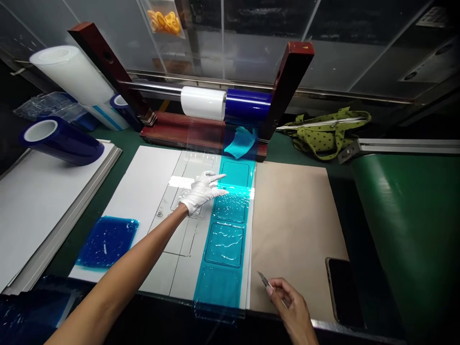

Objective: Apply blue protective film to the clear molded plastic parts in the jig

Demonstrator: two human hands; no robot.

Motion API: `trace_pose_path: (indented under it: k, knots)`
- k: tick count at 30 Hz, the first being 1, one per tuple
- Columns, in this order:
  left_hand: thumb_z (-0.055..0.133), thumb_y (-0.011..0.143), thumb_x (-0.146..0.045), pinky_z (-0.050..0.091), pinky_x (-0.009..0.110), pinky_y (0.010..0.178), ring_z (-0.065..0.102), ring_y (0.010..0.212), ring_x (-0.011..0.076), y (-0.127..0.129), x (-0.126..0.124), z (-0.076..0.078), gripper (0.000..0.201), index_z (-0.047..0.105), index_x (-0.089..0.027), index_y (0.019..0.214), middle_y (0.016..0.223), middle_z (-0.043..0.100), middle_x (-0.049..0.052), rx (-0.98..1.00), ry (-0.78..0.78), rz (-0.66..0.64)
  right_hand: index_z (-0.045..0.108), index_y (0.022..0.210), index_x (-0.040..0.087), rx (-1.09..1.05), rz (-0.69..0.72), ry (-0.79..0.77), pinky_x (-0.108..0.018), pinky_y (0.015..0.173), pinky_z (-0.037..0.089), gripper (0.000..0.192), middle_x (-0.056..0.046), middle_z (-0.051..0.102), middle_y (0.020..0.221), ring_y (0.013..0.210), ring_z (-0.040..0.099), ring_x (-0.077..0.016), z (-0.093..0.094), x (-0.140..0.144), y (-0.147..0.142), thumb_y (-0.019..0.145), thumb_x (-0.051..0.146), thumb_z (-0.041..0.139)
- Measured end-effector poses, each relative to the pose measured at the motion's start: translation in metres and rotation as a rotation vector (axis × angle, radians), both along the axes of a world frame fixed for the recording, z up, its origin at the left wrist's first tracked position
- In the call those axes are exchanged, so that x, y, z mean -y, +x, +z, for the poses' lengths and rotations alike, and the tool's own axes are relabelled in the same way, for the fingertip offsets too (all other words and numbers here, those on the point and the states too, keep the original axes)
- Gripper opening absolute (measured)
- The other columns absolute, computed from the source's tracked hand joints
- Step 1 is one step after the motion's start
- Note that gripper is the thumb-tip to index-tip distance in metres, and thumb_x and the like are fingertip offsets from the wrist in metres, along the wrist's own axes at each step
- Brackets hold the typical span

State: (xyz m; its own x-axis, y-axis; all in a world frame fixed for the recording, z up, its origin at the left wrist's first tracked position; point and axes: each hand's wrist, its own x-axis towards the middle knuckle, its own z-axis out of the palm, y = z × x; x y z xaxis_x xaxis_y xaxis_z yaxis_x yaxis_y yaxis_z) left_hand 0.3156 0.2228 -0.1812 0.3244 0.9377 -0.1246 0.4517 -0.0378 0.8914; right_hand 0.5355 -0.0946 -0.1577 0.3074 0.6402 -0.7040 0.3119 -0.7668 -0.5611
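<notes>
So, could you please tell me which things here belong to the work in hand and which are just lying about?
In use:
left hand, gloved, pressing the clear sheet
blue film strip
right hand holding the small knife
film rolls on the stand

Lying about:
phone
green bag
loose blue roll
crumpled blue film

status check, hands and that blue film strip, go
Left hand, gloved, flat on the blue film strip's edge. Right hand, bare, grips a small blade, clear of the film. Phone lies right of it.
</notes>
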Motion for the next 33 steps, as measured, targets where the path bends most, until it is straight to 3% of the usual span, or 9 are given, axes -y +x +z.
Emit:
trace_pose_path:
  k: [3, 6, 9, 10, 13, 16, 25, 29, 33]
  knots:
    - [0.069, 0.070, -0.051, 0.041, 0.034, 0.095, 0.048, 0.110, 0.0207, -0.022, 0.019, 0.009, 0.059, 0.060, -0.023, 0.122, 0.124, 0.046, 0.007, -0.042, 0.005, 0.148, 0.062, 0.091, 0.019, 0.220, 0.090, 0.118, -0.026, 0.079, 0.043, 0.040, -0.007, 0.062, 0.093, 0.088, 0.059, -0.0204, 0.011, -0.014, -0.005, 0.081, 0.056, 0.050]
    - [0.060, 0.080, -0.051, 0.044, 0.030, 0.089, 0.053, 0.100, 0.0167, -0.050, 0.070, 0.013, 0.046, 0.061, -0.022, 0.116, 0.111, 0.056, 0.004, -0.084, -0.027, 0.252, 0.062, 0.090, 0.021, 0.433, 0.270, 0.268, -0.026, 0.073, 0.042, 0.029, -0.005, 0.062, 0.094, 0.083, 0.059, -0.0178, 0.026, -0.033, -0.026, 0.089, 0.043, 0.043]
    - [0.051, 0.087, -0.048, 0.047, 0.023, 0.061, 0.056, 0.064, 0.0117, -0.072, 0.146, 0.004, 0.034, 0.069, -0.018, 0.091, 0.072, 0.061, 0.001, -0.122, -0.110, 0.161, 0.063, 0.091, 0.022, 0.550, 0.489, 0.373, -0.025, 0.066, 0.037, 0.023, -0.004, 0.061, 0.091, 0.079, 0.058, -0.0154, 0.030, -0.052, -0.054, 0.093, 0.030, 0.041]
    - [0.051, 0.087, -0.047, 0.047, 0.023, 0.061, 0.056, 0.064, 0.0115, -0.077, 0.172, -0.001, 0.033, 0.070, -0.020, 0.088, 0.071, 0.062, 0.001, -0.142, -0.111, 0.130, 0.063, 0.090, 0.022, 0.570, 0.556, 0.398, -0.025, 0.064, 0.035, 0.022, -0.003, 0.061, 0.089, 0.078, 0.057, -0.0147, 0.028, -0.057, -0.064, 0.093, 0.027, 0.041]
    - [0.052, 0.088, -0.040, 0.046, 0.030, 0.070, 0.057, 0.073, 0.0160, -0.081, 0.238, -0.016, 0.030, 0.066, -0.029, 0.111, 0.083, 0.065, 0.003, -0.228, -0.037, 0.021, 0.061, 0.083, 0.020, 0.618, 0.723, 0.430, -0.026, 0.060, 0.028, 0.021, -0.002, 0.059, 0.085, 0.076, 0.055, -0.0130, 0.013, -0.069, -0.089, 0.093, 0.019, 0.043]
    - [0.049, 0.089, -0.036, 0.042, 0.036, 0.066, 0.053, 0.072, 0.0208, -0.074, 0.277, -0.025, 0.037, 0.058, -0.030, 0.124, 0.084, 0.061, 0.007, -0.351, 0.026, -0.015, 0.060, 0.081, 0.019, 0.673, 0.850, 0.410, -0.028, 0.058, 0.022, 0.018, -0.001, 0.059, 0.084, 0.078, 0.053, -0.0131, -0.004, -0.079, -0.108, 0.091, 0.016, 0.046]
    - [0.045, 0.089, -0.027, 0.037, 0.037, 0.068, 0.049, 0.079, 0.0229, -0.060, 0.296, -0.026, 0.040, 0.052, -0.030, 0.129, 0.092, 0.055, 0.007, -0.502, 0.049, 0.079, 0.056, 0.076, 0.016, 0.775, 1.011, 0.359, -0.030, 0.054, 0.011, 0.022, -0.002, 0.054, 0.079, 0.071, 0.046, -0.0121, -0.021, -0.093, -0.141, 0.092, 0.015, 0.041]
    - [0.045, 0.090, -0.029, 0.038, 0.037, 0.073, 0.049, 0.084, 0.0223, -0.061, 0.301, -0.029, 0.038, 0.053, -0.034, 0.127, 0.095, 0.056, 0.007, -0.408, 0.004, 0.150, 0.057, 0.077, 0.017, 0.792, 1.005, 0.331, -0.030, 0.055, 0.011, 0.021, -0.002, 0.055, 0.081, 0.073, 0.047, -0.0122, -0.014, -0.087, -0.129, 0.092, 0.015, 0.042]
    - [0.049, 0.087, -0.044, 0.040, 0.034, 0.081, 0.051, 0.086, 0.0200, -0.067, 0.318, -0.034, 0.033, 0.060, -0.021, 0.109, 0.094, 0.055, 0.007, -0.254, -0.170, 0.347, 0.059, 0.082, 0.019, 0.804, 0.988, 0.275, -0.028, 0.054, 0.013, 0.022, -0.001, 0.057, 0.083, 0.075, 0.049, -0.0128, -0.002, -0.074, -0.103, 0.093, 0.016, 0.041]
